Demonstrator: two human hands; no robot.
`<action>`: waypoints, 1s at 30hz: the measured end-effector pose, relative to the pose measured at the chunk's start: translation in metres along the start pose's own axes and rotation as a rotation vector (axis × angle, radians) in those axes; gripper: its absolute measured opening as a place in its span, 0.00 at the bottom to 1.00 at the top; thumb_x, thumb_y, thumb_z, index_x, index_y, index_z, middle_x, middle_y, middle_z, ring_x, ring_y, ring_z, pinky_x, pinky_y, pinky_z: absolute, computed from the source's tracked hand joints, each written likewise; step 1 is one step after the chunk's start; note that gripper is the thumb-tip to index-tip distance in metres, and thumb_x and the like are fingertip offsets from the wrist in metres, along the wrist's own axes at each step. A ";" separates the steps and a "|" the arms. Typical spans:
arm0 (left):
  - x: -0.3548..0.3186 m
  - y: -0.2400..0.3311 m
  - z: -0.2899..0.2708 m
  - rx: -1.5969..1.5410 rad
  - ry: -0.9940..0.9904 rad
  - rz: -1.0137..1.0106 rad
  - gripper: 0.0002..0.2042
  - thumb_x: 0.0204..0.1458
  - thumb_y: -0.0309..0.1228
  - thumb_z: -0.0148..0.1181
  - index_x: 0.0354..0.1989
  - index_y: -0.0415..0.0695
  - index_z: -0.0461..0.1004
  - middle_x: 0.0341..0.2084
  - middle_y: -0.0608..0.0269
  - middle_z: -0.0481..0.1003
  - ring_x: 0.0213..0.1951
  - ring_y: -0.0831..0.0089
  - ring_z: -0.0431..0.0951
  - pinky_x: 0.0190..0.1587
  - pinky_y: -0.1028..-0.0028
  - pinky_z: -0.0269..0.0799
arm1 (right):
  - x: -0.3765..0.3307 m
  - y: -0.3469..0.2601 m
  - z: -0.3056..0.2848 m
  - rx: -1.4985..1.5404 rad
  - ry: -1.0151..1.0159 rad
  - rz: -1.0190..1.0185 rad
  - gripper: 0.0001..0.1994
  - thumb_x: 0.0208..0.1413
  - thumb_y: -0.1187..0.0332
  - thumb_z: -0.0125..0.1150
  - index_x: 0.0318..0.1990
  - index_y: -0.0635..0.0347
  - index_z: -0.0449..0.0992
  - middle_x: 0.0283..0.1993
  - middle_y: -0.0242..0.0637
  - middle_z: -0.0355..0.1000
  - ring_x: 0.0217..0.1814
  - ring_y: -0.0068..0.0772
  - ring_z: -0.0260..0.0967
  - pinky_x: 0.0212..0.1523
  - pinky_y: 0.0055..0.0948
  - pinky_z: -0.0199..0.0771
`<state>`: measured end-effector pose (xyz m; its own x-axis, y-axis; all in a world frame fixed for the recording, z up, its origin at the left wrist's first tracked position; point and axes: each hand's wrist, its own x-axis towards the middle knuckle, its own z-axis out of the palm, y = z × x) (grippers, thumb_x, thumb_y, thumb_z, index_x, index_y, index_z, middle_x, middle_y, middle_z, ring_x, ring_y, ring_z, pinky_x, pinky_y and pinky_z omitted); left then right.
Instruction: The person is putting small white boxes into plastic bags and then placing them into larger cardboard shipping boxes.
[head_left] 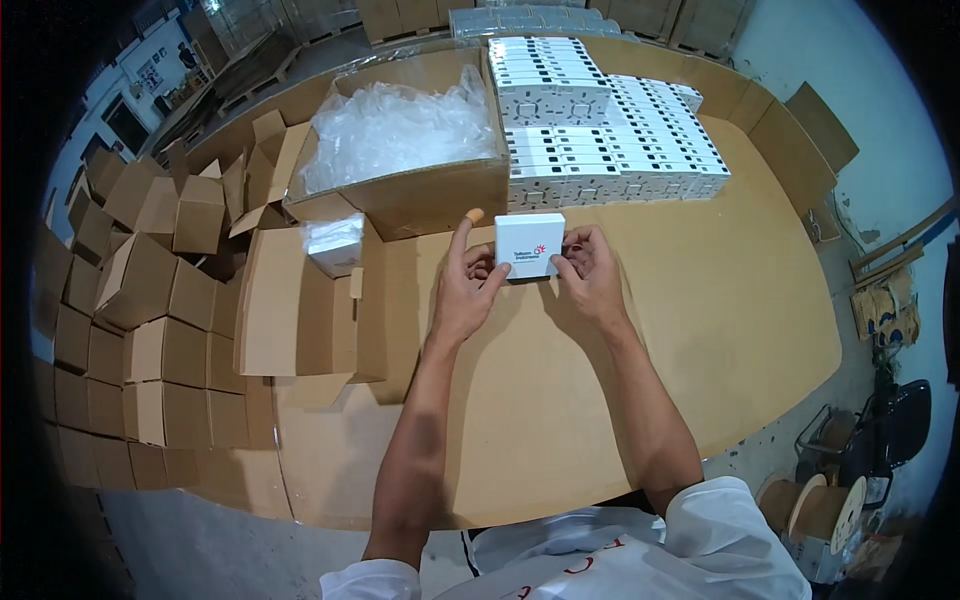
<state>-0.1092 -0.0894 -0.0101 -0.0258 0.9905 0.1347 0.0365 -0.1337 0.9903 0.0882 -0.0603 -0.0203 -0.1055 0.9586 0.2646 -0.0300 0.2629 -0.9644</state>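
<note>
Between my two hands is a small white square box [529, 243] with a red mark and dark print on its face, held up over the table. My left hand [467, 285] grips its left side, thumb at the lower corner; the index finger points up and wears an orange cover on its tip. My right hand [592, 272] is closed on the right side, its thumb on the lower right corner. To the left stands an open brown carton [275, 305] with a plastic-wrapped white pack [335, 245] in its far end.
Behind my hands are stacked white boxes [620, 150] in rows. A large carton [420, 195] full of clear plastic bags [400, 125] stands beside them. Many open brown cartons [165, 350] are piled at the left. A black chair [890, 425] and wooden spools [815, 505] stand on the floor, right.
</note>
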 end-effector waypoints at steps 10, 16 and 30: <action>0.004 -0.006 0.011 0.244 -0.003 0.117 0.19 0.52 0.21 0.64 0.53 0.36 0.71 0.44 0.53 0.79 0.47 0.67 0.80 0.53 0.68 0.74 | 0.012 0.006 -0.027 -0.059 -0.121 -0.046 0.15 0.52 0.82 0.61 0.43 0.64 0.63 0.41 0.41 0.72 0.46 0.28 0.75 0.47 0.29 0.77; -0.003 0.003 0.012 0.293 -0.046 0.040 0.20 0.52 0.22 0.65 0.54 0.36 0.71 0.45 0.55 0.78 0.50 0.69 0.77 0.58 0.68 0.70 | 0.007 -0.003 -0.032 -0.108 -0.186 0.001 0.15 0.53 0.82 0.60 0.44 0.62 0.62 0.41 0.41 0.72 0.44 0.31 0.75 0.48 0.33 0.77; -0.015 0.044 0.009 0.106 0.143 0.069 0.18 0.64 0.29 0.51 0.60 0.37 0.65 0.47 0.57 0.74 0.49 0.71 0.74 0.51 0.72 0.71 | 0.003 -0.033 -0.035 -0.151 -0.217 0.057 0.21 0.48 0.78 0.65 0.48 0.62 0.63 0.46 0.42 0.72 0.48 0.33 0.74 0.50 0.31 0.75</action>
<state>-0.0987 -0.1096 0.0308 -0.1611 0.9637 0.2128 0.1484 -0.1895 0.9706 0.1237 -0.0624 0.0127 -0.3141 0.9306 0.1878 0.1289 0.2378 -0.9627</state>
